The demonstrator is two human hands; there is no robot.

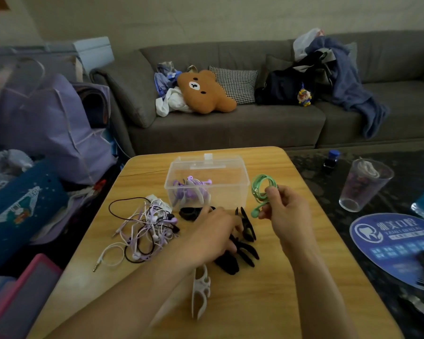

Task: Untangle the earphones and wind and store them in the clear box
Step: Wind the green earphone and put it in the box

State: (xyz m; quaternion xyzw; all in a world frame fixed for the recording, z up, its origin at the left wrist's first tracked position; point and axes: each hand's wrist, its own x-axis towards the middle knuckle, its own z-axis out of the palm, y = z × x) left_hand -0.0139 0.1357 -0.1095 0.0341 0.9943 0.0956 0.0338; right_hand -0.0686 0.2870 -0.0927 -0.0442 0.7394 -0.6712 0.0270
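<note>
While the right hand [285, 211] holds the coiled green earphones [262, 189] up just beside the clear box [207, 183], fingers curled round the bundle with one earbud hanging below, we note that this set looks wound but not yet stored. Our left hand [216, 234] reaches down among the black winders [245, 243] on the bench [267, 302]; its fingers are bent over them, but we cannot tell whether it has hold of one or only touches them.

Done so far, by our reading: one purple set [192, 189], wrapped on a pale winder, lies inside the box, whose lid is off or folded back out of the way. The green set is close to finished; whether it needs a winder before going in, we judge likely from where the left hand is.

Left to do: a tangled heap of earphones [147, 226], white, purple and black cords knotted together, sits left of the box, untouched. A white winder [201, 291] lies spare near the bench's front edge. We put the task at well under half complete.
</note>
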